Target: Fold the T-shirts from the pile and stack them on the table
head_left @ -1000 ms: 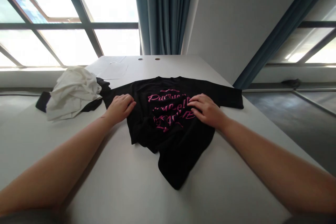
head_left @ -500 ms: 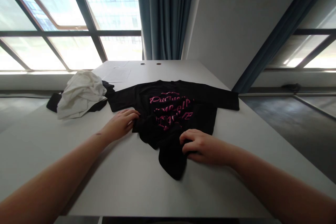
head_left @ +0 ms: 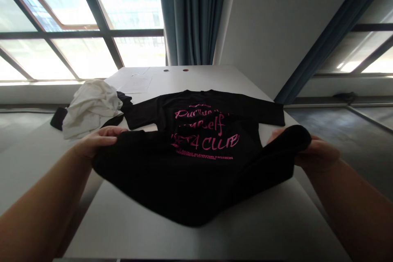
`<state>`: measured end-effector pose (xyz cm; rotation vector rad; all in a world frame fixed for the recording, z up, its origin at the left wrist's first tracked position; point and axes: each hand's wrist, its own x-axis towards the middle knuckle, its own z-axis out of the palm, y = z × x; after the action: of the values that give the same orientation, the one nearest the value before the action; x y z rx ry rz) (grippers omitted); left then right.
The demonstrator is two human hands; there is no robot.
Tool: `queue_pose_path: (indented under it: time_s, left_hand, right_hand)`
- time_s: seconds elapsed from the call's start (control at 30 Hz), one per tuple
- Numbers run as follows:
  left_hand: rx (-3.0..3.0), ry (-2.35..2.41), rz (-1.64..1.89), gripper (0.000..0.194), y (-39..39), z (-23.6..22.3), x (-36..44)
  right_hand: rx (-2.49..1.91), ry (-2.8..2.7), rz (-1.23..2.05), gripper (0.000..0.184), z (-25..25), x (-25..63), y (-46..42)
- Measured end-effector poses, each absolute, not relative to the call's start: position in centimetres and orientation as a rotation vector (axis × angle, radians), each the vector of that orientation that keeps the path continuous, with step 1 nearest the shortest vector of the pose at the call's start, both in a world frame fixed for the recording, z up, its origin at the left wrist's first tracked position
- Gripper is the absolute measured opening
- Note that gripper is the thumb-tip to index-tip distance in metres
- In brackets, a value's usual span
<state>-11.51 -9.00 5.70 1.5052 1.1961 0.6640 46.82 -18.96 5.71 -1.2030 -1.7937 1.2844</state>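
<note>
Black short-sleeved fabric T-shirt with pink lettering [head_left: 196, 188] on white flat-topped desk [head_left: 202, 78], collar away, hem nearest wearer. Left hand [head_left: 96, 142] grip pinches left hem side; right hand [head_left: 321, 153] grip, partly hidden, holds right; hem sags between.

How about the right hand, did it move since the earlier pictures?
Yes: the right hand moved to the right, from nearer the middle of the white table out toward its right edge.

There are two hands [head_left: 100, 141], one black shirt [head_left: 196, 188], one counter [head_left: 215, 77], two round holes [head_left: 185, 70] and two curtains [head_left: 192, 16]; the heaped clothes [head_left: 90, 108] cannot be counted.
</note>
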Motion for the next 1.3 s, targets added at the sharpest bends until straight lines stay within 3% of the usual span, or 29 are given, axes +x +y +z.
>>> queue_pose_path:
  time_s: [0.13, 0.27, 0.33, 0.4, 0.53, 0.67, 0.83, 1.0, 1.17, 1.3]
  left_hand:
    - [1.384, 0.977, 0.167, 0.067, -8.8, 6.3, -13.1]
    - [1.679, 1.031, 0.193, 0.061, -8.3, 6.2, -9.6]
    - [1.900, 1.117, 0.337, 0.054, -8.2, 5.7, -7.6]
    - [2.150, 1.105, 0.416, 0.048, -8.4, 5.0, -6.3]
    - [2.567, 0.787, 0.261, 0.045, -9.0, 4.2, -5.3]
    - [2.750, 0.734, 0.112, 0.053, -9.4, 3.7, -4.6]
    - [2.831, 0.797, 0.201, 0.018, -10.2, 2.9, -3.0]
    - [2.752, 0.791, 0.221, 0.025, -10.4, 2.6, -2.1]
    - [2.756, 0.832, 0.274, 0.020, -11.7, 4.3, -1.8]
    - [2.803, 0.613, 0.147, 0.039, -14.4, 5.5, -0.1]
  right_hand:
    - [-1.144, -1.658, 1.630, 0.075, 6.7, 47.7, -19.3]
    - [-1.244, -1.937, 1.763, 0.085, 7.4, 45.8, -18.3]
    - [-1.385, -2.094, 1.647, 0.080, 7.1, 44.5, -17.5]
    - [-1.501, -2.274, 1.330, 0.067, 6.3, 43.2, -16.9]
    - [-1.446, -2.524, 0.837, 0.046, 4.6, 41.8, -16.2]
    - [-1.457, -2.566, 0.825, 0.041, 3.6, 41.7, -16.0]
    - [-1.371, -2.612, 0.815, 0.036, 3.0, 41.0, -15.7]
    - [-1.350, -2.662, 0.792, 0.036, 3.3, 40.5, -16.0]
    - [-1.479, -2.690, 1.003, 0.032, 4.7, 41.4, -16.6]
    - [-1.569, -2.656, 1.134, 0.032, 5.6, 42.1, -17.1]
